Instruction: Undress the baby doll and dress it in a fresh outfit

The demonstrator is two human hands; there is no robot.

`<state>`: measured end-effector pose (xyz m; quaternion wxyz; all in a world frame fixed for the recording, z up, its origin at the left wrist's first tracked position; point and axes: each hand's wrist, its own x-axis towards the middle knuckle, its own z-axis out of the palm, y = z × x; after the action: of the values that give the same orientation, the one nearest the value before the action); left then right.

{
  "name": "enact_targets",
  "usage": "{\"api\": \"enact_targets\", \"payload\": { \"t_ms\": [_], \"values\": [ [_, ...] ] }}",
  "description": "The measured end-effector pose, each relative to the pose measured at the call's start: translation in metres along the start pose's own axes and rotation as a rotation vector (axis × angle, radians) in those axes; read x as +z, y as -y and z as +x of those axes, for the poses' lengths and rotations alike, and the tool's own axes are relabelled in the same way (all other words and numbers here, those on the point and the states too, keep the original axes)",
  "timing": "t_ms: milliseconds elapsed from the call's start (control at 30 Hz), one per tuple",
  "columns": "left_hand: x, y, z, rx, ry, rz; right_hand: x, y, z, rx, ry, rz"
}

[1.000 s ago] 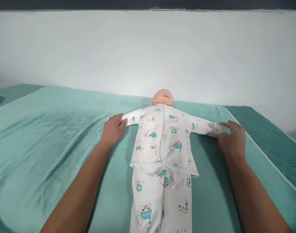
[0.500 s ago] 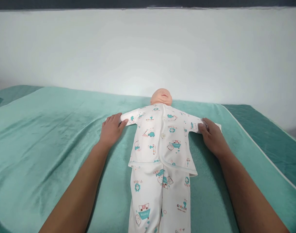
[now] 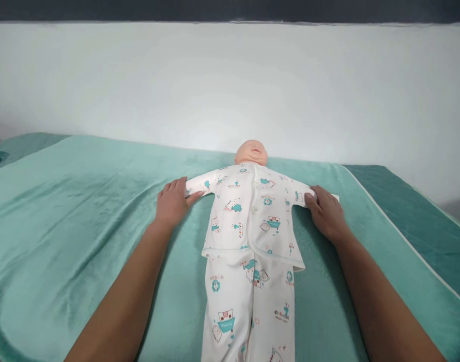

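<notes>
A baby doll (image 3: 252, 152) lies on its back with its arms spread sideways. It wears a white printed top (image 3: 239, 216) with the front closed, and matching white trousers (image 3: 230, 306) that run off the bottom of the view. My left hand (image 3: 173, 201) is closed over the end of the sleeve on the left, its thumb stretched along the lower edge. At the other side, my right hand (image 3: 326, 211) grips the opposite sleeve between thumb and fingers, with the cuff end (image 3: 336, 197) sticking out beyond it. Both sleeve ends are partly hidden by my hands.
A green plush blanket (image 3: 90, 211) lies under the doll, with soft folds on the left. Darker green fabric (image 3: 406, 211) borders it on the right past a pale edging. Behind the doll's head rises a white wall (image 3: 230, 80) with a dark band on top.
My right hand has shifted slightly left, toward the doll's body. The left thumb has stretched further right along the sleeve. The camera view has tilted up a little.
</notes>
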<state>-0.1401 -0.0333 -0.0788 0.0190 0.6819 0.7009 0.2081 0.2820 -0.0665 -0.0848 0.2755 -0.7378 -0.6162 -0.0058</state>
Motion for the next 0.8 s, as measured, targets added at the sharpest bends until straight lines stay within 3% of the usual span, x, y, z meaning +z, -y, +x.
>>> {"api": "enact_targets", "payload": {
  "t_ms": [233, 367, 567, 667, 800],
  "values": [
    [-0.003, 0.003, -0.010, -0.111, -0.075, -0.080, -0.012, 0.016, -0.020, 0.080, 0.027, -0.043],
    [-0.008, 0.007, -0.032, -0.144, -0.115, -0.088, -0.017, 0.018, -0.041, 0.095, 0.003, -0.037],
    [-0.013, 0.011, -0.092, -0.036, -0.148, -0.086, -0.031, 0.029, -0.105, -0.081, -0.105, 0.225],
    [-0.016, 0.002, -0.121, 0.088, -0.120, -0.123, -0.040, 0.047, -0.145, -0.152, -0.054, 0.313],
    [-0.022, -0.016, -0.148, 0.283, -0.041, -0.241, -0.045, 0.067, -0.179, -0.336, 0.061, 0.239]
  ]
}}
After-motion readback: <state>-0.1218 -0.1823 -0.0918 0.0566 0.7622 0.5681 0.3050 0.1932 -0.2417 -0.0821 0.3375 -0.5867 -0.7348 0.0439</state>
